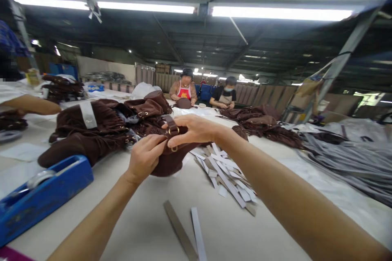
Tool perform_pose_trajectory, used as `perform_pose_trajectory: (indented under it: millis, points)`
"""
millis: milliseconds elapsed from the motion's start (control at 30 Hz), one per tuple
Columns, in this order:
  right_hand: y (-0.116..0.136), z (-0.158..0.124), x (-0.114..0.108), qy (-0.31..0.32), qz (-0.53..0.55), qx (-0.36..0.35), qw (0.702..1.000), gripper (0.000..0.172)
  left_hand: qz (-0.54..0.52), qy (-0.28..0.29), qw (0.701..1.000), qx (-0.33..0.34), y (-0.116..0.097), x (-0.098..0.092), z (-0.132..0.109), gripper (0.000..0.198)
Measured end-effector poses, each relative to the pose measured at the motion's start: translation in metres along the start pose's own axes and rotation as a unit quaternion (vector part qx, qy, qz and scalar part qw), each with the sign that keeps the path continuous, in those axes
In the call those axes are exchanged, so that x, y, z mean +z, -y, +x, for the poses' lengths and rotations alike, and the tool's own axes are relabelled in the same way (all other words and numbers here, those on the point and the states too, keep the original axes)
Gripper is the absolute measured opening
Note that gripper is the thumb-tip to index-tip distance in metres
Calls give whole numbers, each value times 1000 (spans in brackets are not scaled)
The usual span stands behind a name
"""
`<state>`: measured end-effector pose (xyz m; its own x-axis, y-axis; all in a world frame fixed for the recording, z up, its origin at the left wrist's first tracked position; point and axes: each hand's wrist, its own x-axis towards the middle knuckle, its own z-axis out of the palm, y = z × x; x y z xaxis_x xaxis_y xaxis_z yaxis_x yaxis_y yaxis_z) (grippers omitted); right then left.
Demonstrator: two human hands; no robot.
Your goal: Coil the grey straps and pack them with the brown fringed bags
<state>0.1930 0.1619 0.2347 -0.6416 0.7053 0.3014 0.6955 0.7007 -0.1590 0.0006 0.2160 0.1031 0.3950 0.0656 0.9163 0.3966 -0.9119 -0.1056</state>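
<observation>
Both my hands grip a dark brown suede boot (167,162) above the white table (147,224). My left hand (146,157) pinches the boot's upper edge from the near side. My right hand (191,130) reaches over the top and holds the brown strap with its brass buckle (171,128). The boot's toe rests on the table beneath my hands.
A pile of brown boots (101,128) lies behind to the left. A blue tape dispenser (39,193) sits at near left. Several white and grey card strips (228,177) lie right of the boot, two more (186,230) nearer. Grey bags (346,159) at right. Two people sit across the table; an arm at far left.
</observation>
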Motion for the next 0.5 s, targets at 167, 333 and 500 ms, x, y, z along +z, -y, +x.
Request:
perform_pose_trajectory:
  millis: [167,333,500]
  points:
    - [12,-16,51,-38,-128,-13,991,37,-121,99,971,-179,33,20,-36,28]
    - [11,-62,126,94,-138,67,984,27,-214,203,929,-225,40,44,-73,21]
    - [33,-131,165,20,-93,96,991,44,-302,216,884,-283,38,36,-81,28]
